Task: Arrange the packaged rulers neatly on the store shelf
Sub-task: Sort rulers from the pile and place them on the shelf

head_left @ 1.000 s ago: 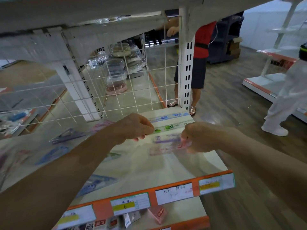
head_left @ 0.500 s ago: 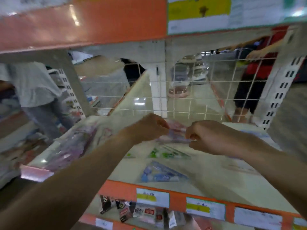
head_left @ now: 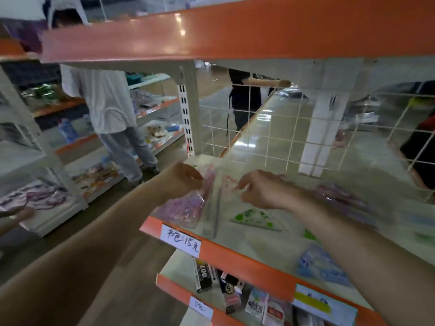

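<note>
A pink packaged ruler set (head_left: pixel 213 195) lies at the left end of the white store shelf (head_left: pixel 256 241). My left hand (head_left: pixel 182 178) pinches its far left edge and my right hand (head_left: pixel 257 189) pinches its right edge. Under it a purple packaged set (head_left: pixel 182 208) reaches the shelf's left corner. A green set with a triangle (head_left: pixel 255 218) lies just right of them, a blue set (head_left: pixel 322 267) sits near the front edge, and a blurred purple set (head_left: pixel 346 198) shows behind my right forearm.
An orange shelf (head_left: pixel 235 29) hangs close overhead. White wire mesh (head_left: pixel 270 128) backs the shelf. Small boxed goods (head_left: pixel 235 292) fill the tier below. A person in white (head_left: pixel 110 118) stands at the left aisle shelves; another person in black (head_left: pixel 244 100) is behind the mesh.
My view has swung left along the shelf. Both hands have carried the pink ruler packet from the shelf's right part to its left end, above the purple set.
</note>
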{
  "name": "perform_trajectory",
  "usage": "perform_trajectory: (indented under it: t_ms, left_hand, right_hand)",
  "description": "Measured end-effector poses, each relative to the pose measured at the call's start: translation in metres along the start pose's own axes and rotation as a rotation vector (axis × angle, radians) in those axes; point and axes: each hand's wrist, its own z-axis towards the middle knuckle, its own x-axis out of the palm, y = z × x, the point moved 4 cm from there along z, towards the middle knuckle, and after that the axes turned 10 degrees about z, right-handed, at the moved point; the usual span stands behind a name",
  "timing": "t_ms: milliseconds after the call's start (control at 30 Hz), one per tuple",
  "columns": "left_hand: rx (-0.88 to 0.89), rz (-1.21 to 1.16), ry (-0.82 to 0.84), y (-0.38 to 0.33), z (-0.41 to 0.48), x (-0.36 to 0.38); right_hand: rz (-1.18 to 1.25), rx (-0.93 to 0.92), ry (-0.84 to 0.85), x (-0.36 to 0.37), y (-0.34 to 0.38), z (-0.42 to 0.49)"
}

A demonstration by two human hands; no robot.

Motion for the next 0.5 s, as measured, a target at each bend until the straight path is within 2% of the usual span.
perform_trajectory:
  t_ms: [167,500]
  left_hand:
    - [-0.002,0.070,0.023,0.028,0.014,-0.003]
    - [0.107,-0.020,0.050,0.047,0.035,0.005]
  right_hand:
    - [-0.071,0.113,0.028,0.028,0.018,0.032]
    - [-0.124,0.379,-0.120,0.056,0.003,0.085]
